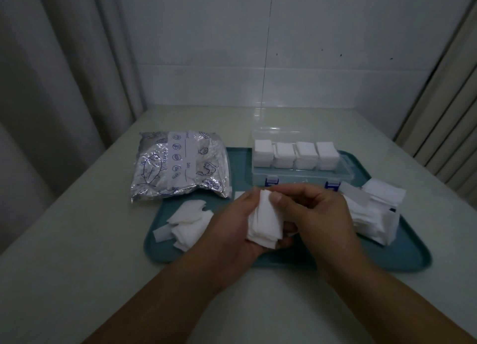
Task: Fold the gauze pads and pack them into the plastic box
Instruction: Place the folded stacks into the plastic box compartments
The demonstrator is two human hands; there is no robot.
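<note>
Both my hands hold a small stack of white gauze pads above the front middle of the teal tray. My left hand cups the stack from below and the left. My right hand pinches its upper edge with thumb and fingers. Behind them stands the clear plastic box, lid open, with a row of folded gauze stacks along its far side. Loose gauze pads lie on the tray's left part. A larger pile of gauze lies on its right part.
A crinkled silver foil bag with blue drawings lies left of the box, partly over the tray's back left corner. The tray sits on a pale table. Tiled wall behind, curtains at left and right.
</note>
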